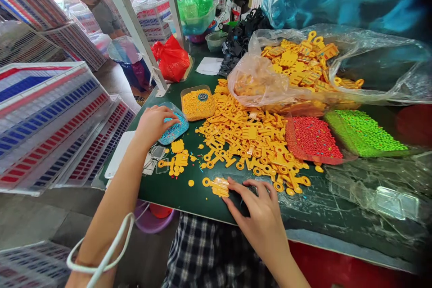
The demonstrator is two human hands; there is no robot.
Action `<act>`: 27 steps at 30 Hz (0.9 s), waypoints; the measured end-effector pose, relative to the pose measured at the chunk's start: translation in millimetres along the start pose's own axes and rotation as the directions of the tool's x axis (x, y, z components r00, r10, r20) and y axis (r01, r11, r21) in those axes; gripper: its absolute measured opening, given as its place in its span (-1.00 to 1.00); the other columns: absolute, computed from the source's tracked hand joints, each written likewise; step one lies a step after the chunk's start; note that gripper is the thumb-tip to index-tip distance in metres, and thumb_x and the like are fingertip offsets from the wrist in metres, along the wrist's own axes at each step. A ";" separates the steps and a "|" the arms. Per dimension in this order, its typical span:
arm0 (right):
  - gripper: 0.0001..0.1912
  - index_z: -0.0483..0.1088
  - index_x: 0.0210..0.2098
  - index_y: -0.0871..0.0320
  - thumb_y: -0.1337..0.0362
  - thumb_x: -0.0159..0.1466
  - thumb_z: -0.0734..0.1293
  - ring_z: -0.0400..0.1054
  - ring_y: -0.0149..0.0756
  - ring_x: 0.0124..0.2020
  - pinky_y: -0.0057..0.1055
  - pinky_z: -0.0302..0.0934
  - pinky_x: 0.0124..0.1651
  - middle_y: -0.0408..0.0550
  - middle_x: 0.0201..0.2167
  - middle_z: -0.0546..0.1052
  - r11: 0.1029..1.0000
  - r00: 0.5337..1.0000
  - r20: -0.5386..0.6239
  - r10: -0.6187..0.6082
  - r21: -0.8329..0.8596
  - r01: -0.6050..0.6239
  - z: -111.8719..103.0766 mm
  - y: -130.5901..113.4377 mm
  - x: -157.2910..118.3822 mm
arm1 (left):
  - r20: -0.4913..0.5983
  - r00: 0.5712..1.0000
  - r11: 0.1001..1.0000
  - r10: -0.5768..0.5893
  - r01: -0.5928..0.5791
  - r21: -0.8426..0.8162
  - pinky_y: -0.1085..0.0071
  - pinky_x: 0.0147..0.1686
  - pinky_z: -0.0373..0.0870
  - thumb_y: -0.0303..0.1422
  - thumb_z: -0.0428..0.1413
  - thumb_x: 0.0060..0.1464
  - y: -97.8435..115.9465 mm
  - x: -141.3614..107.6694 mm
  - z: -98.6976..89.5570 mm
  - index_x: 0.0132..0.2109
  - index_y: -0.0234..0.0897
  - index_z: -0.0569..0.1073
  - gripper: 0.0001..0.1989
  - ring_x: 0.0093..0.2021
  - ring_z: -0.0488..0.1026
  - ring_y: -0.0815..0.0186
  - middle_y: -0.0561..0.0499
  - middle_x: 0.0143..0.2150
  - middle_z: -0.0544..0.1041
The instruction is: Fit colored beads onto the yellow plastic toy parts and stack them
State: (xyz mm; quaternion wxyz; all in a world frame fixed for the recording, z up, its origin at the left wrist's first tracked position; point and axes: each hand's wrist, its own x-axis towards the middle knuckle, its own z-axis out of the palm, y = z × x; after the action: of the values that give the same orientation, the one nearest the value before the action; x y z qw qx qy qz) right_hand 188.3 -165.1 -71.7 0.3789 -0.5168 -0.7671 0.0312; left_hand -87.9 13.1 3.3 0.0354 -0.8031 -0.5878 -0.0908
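My left hand (157, 123) reaches over a clear tray of blue beads (174, 128), its fingers bent down at the beads; whether a bead is between the fingertips cannot be made out. My right hand (258, 204) grips the edge of a yellow plastic piece with a ring at one end (218, 186), which lies near the table's front edge. A large heap of similar yellow pieces (249, 132) spreads just beyond it. Between my hands lie a few yellow pieces (178, 157) and small round yellow caps (191, 183).
Beyond the blue tray stands a tray of yellow beads (197, 103). Red beads (313, 137) and green beads (371, 132) are to the right. A plastic bag of yellow parts (300, 60) lies behind the heap. Striped crates (50, 117) stand left, a metal post (131, 22) rises at the table's edge.
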 end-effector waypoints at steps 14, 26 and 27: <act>-0.73 0.38 -0.05 0.13 0.12 0.41 0.18 0.36 -0.22 -0.18 -0.19 0.09 0.03 -0.04 -0.25 0.55 0.998 0.999 -0.003 0.048 -0.039 -0.048 0.1 -0.8 -0.2 | 0.035 0.930 0.846 0.366 -0.317 -0.429 0.29 -0.12 0.21 -0.24 0.08 0.28 128.2 -86.3 26.3 -0.23 -0.19 0.60 -0.77 -0.18 0.41 0.27 0.04 -0.19 0.60; -0.69 0.37 -0.02 0.14 0.11 0.44 0.14 0.37 -0.23 -0.15 -0.16 0.04 0.07 -0.08 -0.19 0.58 0.998 0.998 0.016 0.061 -0.012 -0.060 0.0 -1.3 -0.3 | 0.125 0.916 0.826 0.382 -0.277 -0.492 0.28 -0.16 0.20 -0.16 0.03 0.29 122.3 -81.0 32.2 -0.20 -0.05 0.64 -0.71 -0.19 0.34 0.26 0.05 -0.18 0.58; -0.70 0.37 -0.03 0.15 0.12 0.44 0.14 0.37 -0.23 -0.15 -0.17 0.04 0.06 -0.08 -0.19 0.58 0.998 0.998 0.020 0.056 -0.006 -0.056 -0.1 -1.2 -0.2 | 0.131 0.918 0.822 0.373 -0.262 -0.506 0.28 -0.16 0.21 -0.16 0.02 0.29 121.9 -80.9 32.4 -0.21 -0.06 0.64 -0.70 -0.18 0.35 0.25 0.05 -0.18 0.58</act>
State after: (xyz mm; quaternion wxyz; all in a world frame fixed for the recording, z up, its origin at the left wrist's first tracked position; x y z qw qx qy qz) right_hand 187.5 -165.8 -71.2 0.3688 -0.5388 -0.7561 0.0446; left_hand 7.7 -94.8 -37.6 -0.2160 -0.8785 -0.4041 -0.1349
